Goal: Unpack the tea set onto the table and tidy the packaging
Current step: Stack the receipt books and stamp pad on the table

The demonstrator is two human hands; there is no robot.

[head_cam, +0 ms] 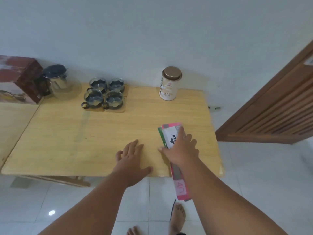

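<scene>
Our right hand (180, 150) presses flat on the folded packaging (170, 138), which overhangs the near edge of the surface (67, 141). Our left hand (131, 156) lies spread beside it. 4 empty cups (94, 99) stand by the teapot (64, 85).

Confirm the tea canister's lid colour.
Metallic bronze-brown lid on a white tea canister; the head view shows it.

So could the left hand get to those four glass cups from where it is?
Probably yes. The left hand is palm-down over the near part of the table, holding nothing, and only bare tabletop lies between it and the glass cups farther back.
</scene>
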